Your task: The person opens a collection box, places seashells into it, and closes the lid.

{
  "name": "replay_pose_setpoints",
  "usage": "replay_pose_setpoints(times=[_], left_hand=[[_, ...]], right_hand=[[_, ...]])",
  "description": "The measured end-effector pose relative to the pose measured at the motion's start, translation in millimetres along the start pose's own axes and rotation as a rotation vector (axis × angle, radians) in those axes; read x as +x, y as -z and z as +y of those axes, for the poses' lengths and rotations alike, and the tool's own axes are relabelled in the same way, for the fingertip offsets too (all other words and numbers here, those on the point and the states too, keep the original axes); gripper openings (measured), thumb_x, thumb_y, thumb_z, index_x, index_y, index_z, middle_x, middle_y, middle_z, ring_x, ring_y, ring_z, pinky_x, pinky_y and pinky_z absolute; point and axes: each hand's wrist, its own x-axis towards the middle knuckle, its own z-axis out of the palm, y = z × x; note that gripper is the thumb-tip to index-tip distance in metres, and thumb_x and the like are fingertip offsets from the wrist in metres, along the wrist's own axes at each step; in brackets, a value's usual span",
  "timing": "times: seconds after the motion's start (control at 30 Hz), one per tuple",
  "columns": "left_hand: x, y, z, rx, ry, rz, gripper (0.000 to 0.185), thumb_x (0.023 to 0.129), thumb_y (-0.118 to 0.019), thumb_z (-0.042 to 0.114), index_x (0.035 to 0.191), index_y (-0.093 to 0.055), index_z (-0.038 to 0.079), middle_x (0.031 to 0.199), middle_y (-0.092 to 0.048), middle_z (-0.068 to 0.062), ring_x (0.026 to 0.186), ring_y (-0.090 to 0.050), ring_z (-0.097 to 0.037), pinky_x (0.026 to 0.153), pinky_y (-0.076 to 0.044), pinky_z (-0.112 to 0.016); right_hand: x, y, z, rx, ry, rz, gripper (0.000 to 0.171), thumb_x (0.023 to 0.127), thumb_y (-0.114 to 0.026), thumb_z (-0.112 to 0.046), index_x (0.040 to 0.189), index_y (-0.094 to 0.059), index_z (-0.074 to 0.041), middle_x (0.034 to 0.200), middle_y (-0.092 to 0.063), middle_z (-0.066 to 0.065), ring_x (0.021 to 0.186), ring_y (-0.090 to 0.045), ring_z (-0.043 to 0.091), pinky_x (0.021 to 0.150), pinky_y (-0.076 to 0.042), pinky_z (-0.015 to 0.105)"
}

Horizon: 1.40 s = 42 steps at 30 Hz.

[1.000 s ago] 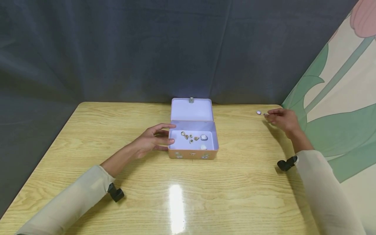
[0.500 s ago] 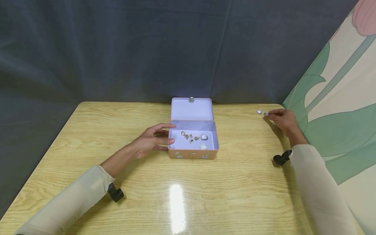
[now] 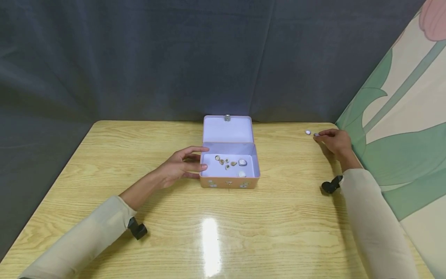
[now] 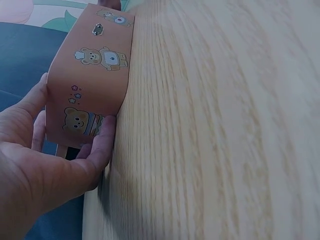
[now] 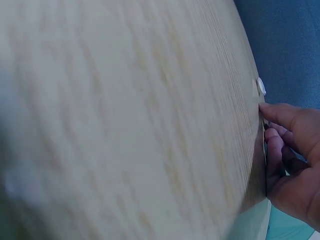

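1. Head view: open orange tin box with lilac lining (image 3: pixel 229 170) sits mid-counter (image 3: pixel 223 228), lid up, small shells and pebbles (image 3: pixel 230 164) inside.
2. Left hand (image 3: pixel 181 164) cups the box's left wall, thumb and fingers curled around it. Left wrist view adds the bear print on the box front (image 4: pixel 95 70), hidden from the head view.
3. Right hand (image 3: pixel 333 141) at the far right corner; fingers (image 5: pixel 280 116) pinch something tiny, too small to identify.
4. Small white pebble (image 3: pixel 308 132) lies loose just beside those fingertips; also visible in the right wrist view (image 5: pixel 261 86).
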Motion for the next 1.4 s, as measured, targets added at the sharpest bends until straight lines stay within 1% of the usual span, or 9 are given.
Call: replay_pose_setpoints(times=[0.13, 0.23, 0.37, 0.5, 0.7, 0.83, 1.0, 1.27, 1.4], left_hand=[[-0.5, 0.1, -0.4, 0.007, -0.003, -0.005, 0.069, 0.105, -0.077, 0.002, 0.168, -0.053, 0.016, 0.159, -0.049, -0.027, 0.118, -0.070, -0.022, 0.103, -0.070, -0.044], [-1.6, 0.0, -0.9, 0.016, -0.006, -0.010, 0.069, 0.106, -0.077, 0.003, 0.169, -0.051, 0.016, 0.159, -0.048, -0.027, 0.120, -0.070, -0.023, 0.104, -0.069, -0.045], [-3.6, 0.2, -1.1, 0.027, -0.013, -0.017, 0.070, 0.106, -0.076, 0.005, 0.170, -0.050, 0.017, 0.159, -0.048, -0.027, 0.122, -0.069, -0.024, 0.105, -0.069, -0.045], [-4.6, 0.5, -1.5, 0.027, -0.017, -0.027, 0.070, 0.107, -0.075, 0.006, 0.171, -0.048, 0.017, 0.160, -0.047, -0.027, 0.124, -0.067, -0.026, 0.106, -0.068, -0.045], [-5.5, 0.0, -0.7, 0.020, -0.019, -0.032, 0.071, 0.108, -0.074, 0.007, 0.172, -0.046, 0.020, 0.161, -0.045, -0.026, 0.128, -0.065, -0.030, 0.107, -0.068, -0.046], [-5.2, -0.5, 0.3, 0.027, -0.018, -0.034, 0.072, 0.109, -0.074, 0.008, 0.173, -0.046, 0.022, 0.161, -0.044, -0.025, 0.128, -0.064, -0.029, 0.107, -0.068, -0.045], [-4.3, -1.3, 0.2, 0.026, -0.020, -0.038, 0.071, 0.109, -0.073, 0.008, 0.173, -0.045, 0.023, 0.160, -0.043, -0.025, 0.129, -0.063, -0.031, 0.106, -0.068, -0.045], [-3.8, -1.2, 0.0, 0.029, -0.024, -0.042, 0.071, 0.110, -0.073, 0.009, 0.174, -0.045, 0.025, 0.161, -0.042, -0.025, 0.130, -0.063, -0.032, 0.107, -0.067, -0.044], [-3.4, -0.9, -0.4, 0.032, -0.019, -0.036, 0.071, 0.110, -0.072, 0.010, 0.174, -0.045, 0.025, 0.162, -0.042, -0.026, 0.130, -0.064, -0.032, 0.107, -0.067, -0.044]], right_hand=[[-1, -1, 1, 0.002, 0.025, 0.001, 0.054, 0.109, -0.076, -0.040, 0.139, -0.070, 0.004, 0.088, -0.057, -0.033, 0.099, -0.055, 0.012, 0.075, -0.049, 0.018], [-2, -2, 1, 0.008, 0.056, -0.001, 0.053, 0.108, -0.077, -0.039, 0.138, -0.070, 0.004, 0.085, -0.058, -0.036, 0.095, -0.056, 0.007, 0.074, -0.049, 0.017], [-5, -3, -1, 0.019, 0.087, -0.003, 0.051, 0.108, -0.077, -0.037, 0.136, -0.071, 0.004, 0.086, -0.060, -0.036, 0.091, -0.057, 0.004, 0.072, -0.050, 0.017], [-6, -4, -2, 0.025, 0.102, 0.015, 0.048, 0.107, -0.078, -0.035, 0.135, -0.073, 0.004, 0.086, -0.062, -0.036, 0.088, -0.058, 0.002, 0.071, -0.052, 0.016], [-8, -6, -6, 0.046, 0.111, 0.031, 0.049, 0.107, -0.079, -0.034, 0.136, -0.071, 0.004, 0.081, -0.061, -0.038, 0.083, -0.060, -0.003, 0.069, -0.052, 0.016], [-11, -7, -9, 0.062, 0.122, 0.034, 0.050, 0.106, -0.078, -0.035, 0.136, -0.071, 0.005, 0.080, -0.062, -0.036, 0.081, -0.062, -0.006, 0.068, -0.053, 0.015], [-14, -8, -15, 0.057, 0.142, 0.032, 0.051, 0.108, -0.077, -0.036, 0.137, -0.072, 0.005, 0.081, -0.063, -0.036, 0.080, -0.066, -0.006, 0.069, -0.056, 0.014], [-17, -13, -21, 0.107, 0.197, 0.022, 0.046, 0.109, -0.073, -0.025, 0.138, -0.071, 0.011, 0.079, -0.064, -0.039, 0.076, -0.068, -0.011, 0.069, -0.060, 0.013], [-19, -16, -25, 0.100, 0.215, 0.013, 0.046, 0.110, -0.073, -0.025, 0.138, -0.071, 0.010, 0.081, -0.065, -0.039, 0.076, -0.068, -0.011, 0.070, -0.060, 0.013]])
